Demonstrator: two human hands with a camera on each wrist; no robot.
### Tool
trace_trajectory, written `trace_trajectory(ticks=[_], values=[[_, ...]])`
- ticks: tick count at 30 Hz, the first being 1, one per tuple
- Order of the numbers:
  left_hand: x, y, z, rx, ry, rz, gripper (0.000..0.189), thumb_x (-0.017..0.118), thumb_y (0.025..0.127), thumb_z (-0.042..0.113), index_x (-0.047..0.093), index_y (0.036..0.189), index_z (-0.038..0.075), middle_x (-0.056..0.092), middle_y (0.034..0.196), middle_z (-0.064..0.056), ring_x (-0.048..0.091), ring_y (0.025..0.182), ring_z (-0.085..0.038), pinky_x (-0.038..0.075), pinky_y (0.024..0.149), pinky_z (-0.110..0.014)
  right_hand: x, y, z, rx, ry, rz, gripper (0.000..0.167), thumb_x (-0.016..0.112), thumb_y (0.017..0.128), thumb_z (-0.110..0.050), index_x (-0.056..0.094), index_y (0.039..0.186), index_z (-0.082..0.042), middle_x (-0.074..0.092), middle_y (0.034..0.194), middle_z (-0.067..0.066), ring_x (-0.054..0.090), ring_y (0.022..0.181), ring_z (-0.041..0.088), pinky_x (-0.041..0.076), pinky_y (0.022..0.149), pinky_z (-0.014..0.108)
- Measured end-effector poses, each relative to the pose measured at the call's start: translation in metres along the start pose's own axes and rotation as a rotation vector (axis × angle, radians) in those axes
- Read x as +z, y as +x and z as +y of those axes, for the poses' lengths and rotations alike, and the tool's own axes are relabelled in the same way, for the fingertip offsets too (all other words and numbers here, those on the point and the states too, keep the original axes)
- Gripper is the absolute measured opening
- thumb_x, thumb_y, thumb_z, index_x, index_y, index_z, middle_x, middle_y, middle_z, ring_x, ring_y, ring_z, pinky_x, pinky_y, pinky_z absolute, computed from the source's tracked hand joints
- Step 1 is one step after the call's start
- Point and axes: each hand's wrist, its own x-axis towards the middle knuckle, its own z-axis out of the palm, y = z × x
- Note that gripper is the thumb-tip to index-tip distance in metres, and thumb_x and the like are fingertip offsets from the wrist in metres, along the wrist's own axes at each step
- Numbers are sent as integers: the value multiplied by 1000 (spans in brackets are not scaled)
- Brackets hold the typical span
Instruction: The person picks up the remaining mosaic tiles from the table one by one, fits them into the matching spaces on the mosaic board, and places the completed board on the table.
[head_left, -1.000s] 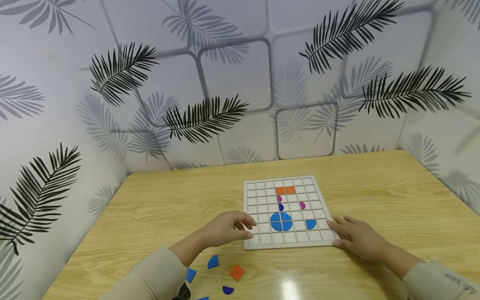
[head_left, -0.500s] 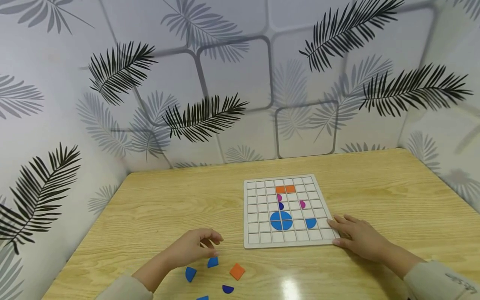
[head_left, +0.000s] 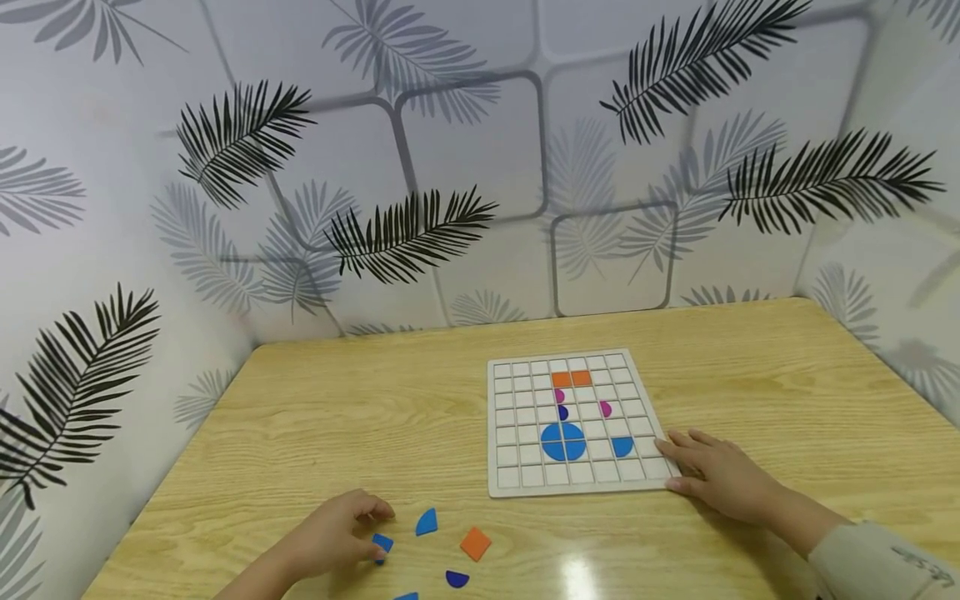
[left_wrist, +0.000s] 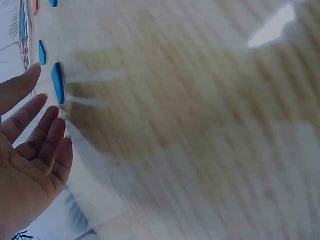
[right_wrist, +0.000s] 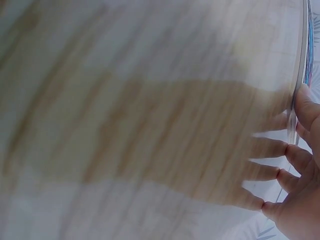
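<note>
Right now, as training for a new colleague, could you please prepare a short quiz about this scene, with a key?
1. Which hand touches the grid board?
2. True or false: the left hand is nearer to a loose blue piece than to the board.
3. How many orange squares lie on the board: (a) one, (b) two, (c) four?
Key: 1. The right hand. 2. True. 3. b.

Wood-grain table (head_left: 337, 417): white grid board (head_left: 597, 429), blue pieces (head_left: 427, 522), orange square (head_left: 476, 544), dark-blue half-disc (head_left: 457, 578).
</note>
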Motion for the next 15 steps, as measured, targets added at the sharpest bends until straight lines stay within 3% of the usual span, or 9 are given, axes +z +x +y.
trace_trajectory(ticks=[5,15], values=[[2,-2,-4,31,35,14,36,74,66,20,58,96,7,52,91,0,49,85,-20,42,74,-33,-1,0,0,1,-4,-3,53,58,79,-35,50,119,-1,42,123,24,34,111,46,26,81,62],[4,-4,-13,46,-47,21,28,72,68,19,58,89,8,48,84,0,47,75,-14,42,65,-23,1,1,2,0,-12,4,53,58,79,-34,51,119,-1,43,122,24,35,111,46,26,81,61]])
